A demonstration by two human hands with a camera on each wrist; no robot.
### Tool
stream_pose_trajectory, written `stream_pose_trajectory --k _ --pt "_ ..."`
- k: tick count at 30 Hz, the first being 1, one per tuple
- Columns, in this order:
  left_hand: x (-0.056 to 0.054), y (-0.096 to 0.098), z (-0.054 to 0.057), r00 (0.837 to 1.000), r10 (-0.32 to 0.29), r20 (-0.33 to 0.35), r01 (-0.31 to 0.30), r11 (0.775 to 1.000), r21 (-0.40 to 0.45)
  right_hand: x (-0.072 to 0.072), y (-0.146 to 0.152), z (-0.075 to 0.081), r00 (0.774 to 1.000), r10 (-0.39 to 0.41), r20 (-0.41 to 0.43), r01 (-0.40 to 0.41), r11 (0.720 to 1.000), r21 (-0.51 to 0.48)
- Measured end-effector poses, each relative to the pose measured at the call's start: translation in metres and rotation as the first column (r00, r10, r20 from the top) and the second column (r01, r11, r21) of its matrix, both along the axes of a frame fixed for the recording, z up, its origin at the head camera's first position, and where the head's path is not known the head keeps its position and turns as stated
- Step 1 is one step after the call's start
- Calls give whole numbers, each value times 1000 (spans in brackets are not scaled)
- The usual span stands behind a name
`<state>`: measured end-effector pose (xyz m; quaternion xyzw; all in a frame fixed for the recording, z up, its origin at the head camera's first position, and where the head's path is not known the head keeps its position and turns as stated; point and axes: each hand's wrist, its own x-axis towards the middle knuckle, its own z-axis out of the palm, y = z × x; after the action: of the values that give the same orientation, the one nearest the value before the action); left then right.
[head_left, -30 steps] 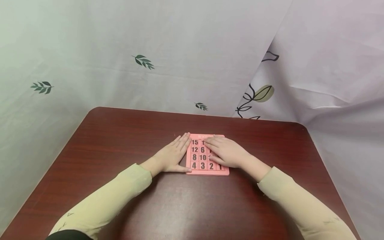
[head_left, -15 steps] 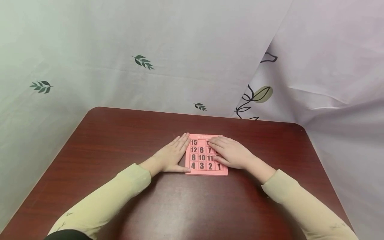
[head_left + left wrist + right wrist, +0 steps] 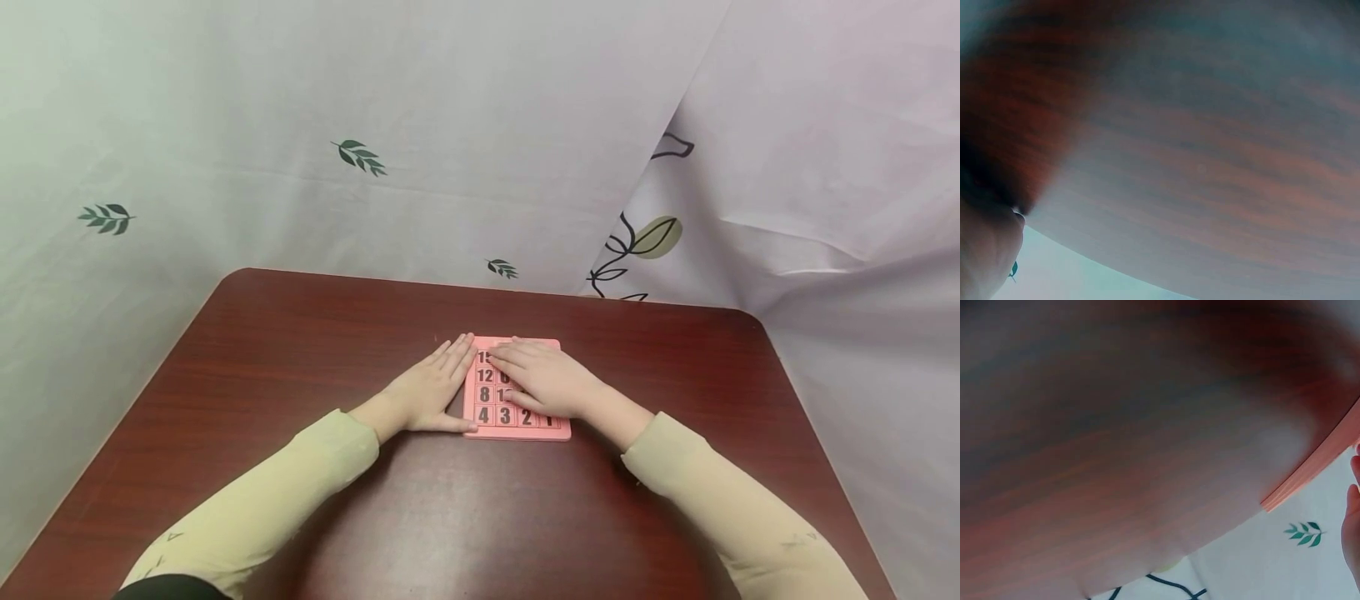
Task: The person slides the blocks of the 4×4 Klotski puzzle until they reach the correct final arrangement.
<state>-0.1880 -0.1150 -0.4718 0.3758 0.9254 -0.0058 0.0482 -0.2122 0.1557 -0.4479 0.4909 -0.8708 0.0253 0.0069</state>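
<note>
A pink number sliding puzzle (image 3: 506,432) lies flat on the table, with black numerals on its square tiles. Along its left side rests my left hand (image 3: 427,392), fingers straight and thumb at the near left corner. My right hand (image 3: 551,379) lies over the upper and right part, its extended fingertips touching tiles near the 15. Several numbers are hidden beneath it; 12, 8, 4 and 3 stay visible. Part of a hand (image 3: 988,256) shows at the lower left of the left wrist view. In the right wrist view, the puzzle's edge (image 3: 1313,472) appears at the right.
The dark red-brown wooden table (image 3: 465,517) has rounded far corners. Behind it hangs a pale curtain (image 3: 450,108) with green leaf prints, and another with black line drawings overlaps at the right.
My right hand first slid right, baring a gap in the top row, then moved back left over the tiles towards the 15. The left hand has stayed in place.
</note>
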Motion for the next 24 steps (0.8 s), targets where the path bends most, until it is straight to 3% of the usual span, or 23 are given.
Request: stream_pose_trajectory --k 7,24 --pt "0 -1 -1 1000 -3 -13 3 1000 -5 1 -6 0 1000 -5 30 4 999 35" --pt "2 1 3 1000 -5 -8 5 1000 15 5 21 -4 999 -36 -5 36 999 15"
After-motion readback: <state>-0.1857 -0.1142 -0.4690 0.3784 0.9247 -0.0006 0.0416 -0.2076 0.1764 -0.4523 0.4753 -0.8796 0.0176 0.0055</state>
